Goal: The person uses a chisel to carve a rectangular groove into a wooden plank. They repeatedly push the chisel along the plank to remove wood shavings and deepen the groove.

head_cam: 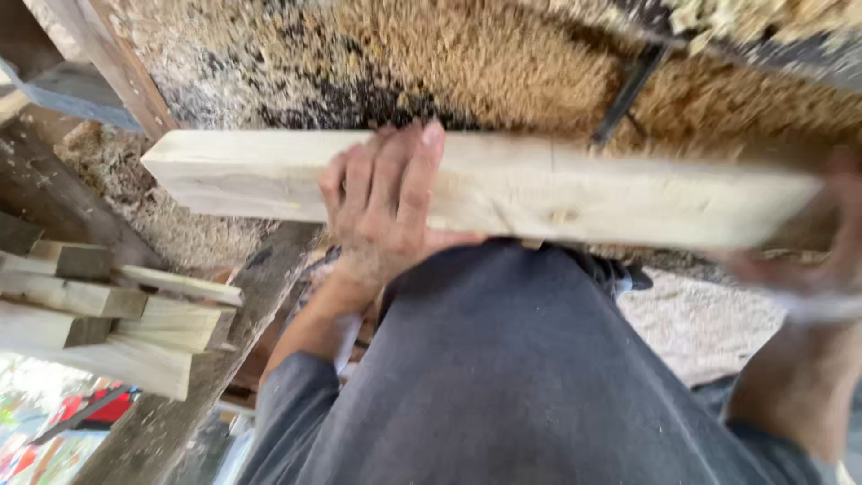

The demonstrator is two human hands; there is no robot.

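— While the pale wooden plank [575, 193] lies crosswise just in front of the dark-trousered lap [530, 377], where are the hands?

— The left hand [382, 211] lies over the plank's near-middle, fingers [417, 175] spread flat across its top face and pressed to the wood. The right hand [831, 242] is at the plank's right end, but it is too blurred to tell how its fingers sit.

— What's around it?

— Sawdust and shavings [467, 72] cover the ground beyond the plank. To the left, cut wooden pieces [117, 314] are stacked beside a grey beam [224, 350].
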